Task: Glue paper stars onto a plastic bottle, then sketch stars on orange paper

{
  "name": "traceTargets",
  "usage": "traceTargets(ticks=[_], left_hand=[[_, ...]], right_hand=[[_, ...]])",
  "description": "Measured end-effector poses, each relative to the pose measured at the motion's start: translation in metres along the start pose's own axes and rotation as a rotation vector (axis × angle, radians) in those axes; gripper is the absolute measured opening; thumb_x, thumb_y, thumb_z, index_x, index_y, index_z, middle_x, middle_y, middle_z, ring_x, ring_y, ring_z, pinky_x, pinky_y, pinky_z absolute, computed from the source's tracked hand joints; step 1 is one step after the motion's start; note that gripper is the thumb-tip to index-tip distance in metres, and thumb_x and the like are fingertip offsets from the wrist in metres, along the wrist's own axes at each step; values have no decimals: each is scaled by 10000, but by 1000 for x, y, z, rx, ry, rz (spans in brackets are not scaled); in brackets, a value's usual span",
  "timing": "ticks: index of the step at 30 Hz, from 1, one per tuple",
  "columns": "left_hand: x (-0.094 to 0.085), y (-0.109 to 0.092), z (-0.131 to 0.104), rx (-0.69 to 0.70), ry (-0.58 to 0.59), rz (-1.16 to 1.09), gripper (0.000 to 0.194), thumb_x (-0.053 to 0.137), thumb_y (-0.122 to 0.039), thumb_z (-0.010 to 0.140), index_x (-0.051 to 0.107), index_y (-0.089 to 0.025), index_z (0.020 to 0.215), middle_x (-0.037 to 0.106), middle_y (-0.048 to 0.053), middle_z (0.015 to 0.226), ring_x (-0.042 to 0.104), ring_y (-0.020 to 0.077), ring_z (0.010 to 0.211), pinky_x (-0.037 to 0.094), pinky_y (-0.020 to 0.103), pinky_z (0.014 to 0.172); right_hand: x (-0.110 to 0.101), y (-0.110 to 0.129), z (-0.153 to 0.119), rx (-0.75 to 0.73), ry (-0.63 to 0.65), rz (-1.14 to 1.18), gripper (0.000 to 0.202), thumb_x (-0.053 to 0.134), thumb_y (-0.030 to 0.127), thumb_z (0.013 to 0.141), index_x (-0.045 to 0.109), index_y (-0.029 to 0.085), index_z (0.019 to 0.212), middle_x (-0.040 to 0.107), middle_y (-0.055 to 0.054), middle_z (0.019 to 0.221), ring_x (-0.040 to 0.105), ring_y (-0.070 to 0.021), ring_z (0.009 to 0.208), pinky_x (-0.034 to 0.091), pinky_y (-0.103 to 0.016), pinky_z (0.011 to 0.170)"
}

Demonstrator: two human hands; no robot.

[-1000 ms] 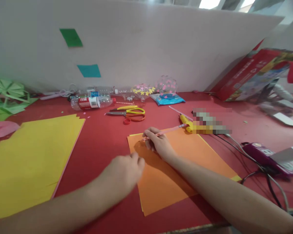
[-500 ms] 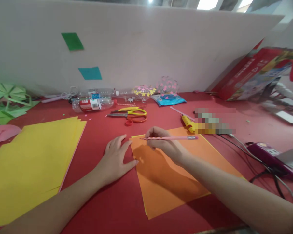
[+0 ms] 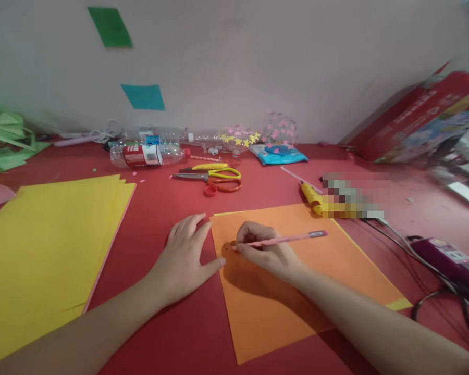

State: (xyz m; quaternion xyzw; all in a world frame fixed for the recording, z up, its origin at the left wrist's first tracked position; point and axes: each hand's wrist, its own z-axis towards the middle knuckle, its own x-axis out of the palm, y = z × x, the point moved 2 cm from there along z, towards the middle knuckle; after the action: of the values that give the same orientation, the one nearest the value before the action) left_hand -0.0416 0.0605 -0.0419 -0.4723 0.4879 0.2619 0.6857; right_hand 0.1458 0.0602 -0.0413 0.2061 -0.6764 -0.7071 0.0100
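Observation:
An orange sheet lies on the red table, with yellow paper showing at its edges. My right hand is closed round a pink pencil, whose tip is at the left part of the sheet, by a small dark mark. My left hand rests flat with its fingers spread, mostly on the table, its thumb at the sheet's left edge. It holds nothing.
Yellow sheets lie at the left. Behind the hands are scissors, a red cap, plastic bottles and a blue packet. A yellow glue gun and cables are at the right.
My right hand has moved the pencil tip from near the sheet's top left corner down along its left side. The view has tilted down slightly. My left hand stays beside the sheet.

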Motion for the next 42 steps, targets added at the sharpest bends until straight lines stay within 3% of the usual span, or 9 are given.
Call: traceTargets(ticks=[10,27,42], left_hand=[[-1,-1,-1,-39,36,5,638,517,-388,814,450,-89,1373,394,192,1446,319,344,1360,288,536,1109],[-2,-4,-1,-63,69,24,664,486,-416,818,432,-90,1394,370,175,1478,293,323,1375,281,518,1121],[0,-2,0,-39,46,17,634,513,-386,815,437,-106,1379,380,181,1472,303,328,1375,289,530,1114]], right_hand=[[2,4,-4,-22,37,-27,84,544,176,685,475,192,641,492,39,532,387,-83,478,256,-204,433],[3,2,-5,-54,116,-58,90,522,108,700,492,181,657,494,57,566,378,-63,494,262,-188,447],[4,4,-3,-3,-10,-119,118,534,226,765,474,199,668,542,27,585,459,-101,528,335,-221,490]])
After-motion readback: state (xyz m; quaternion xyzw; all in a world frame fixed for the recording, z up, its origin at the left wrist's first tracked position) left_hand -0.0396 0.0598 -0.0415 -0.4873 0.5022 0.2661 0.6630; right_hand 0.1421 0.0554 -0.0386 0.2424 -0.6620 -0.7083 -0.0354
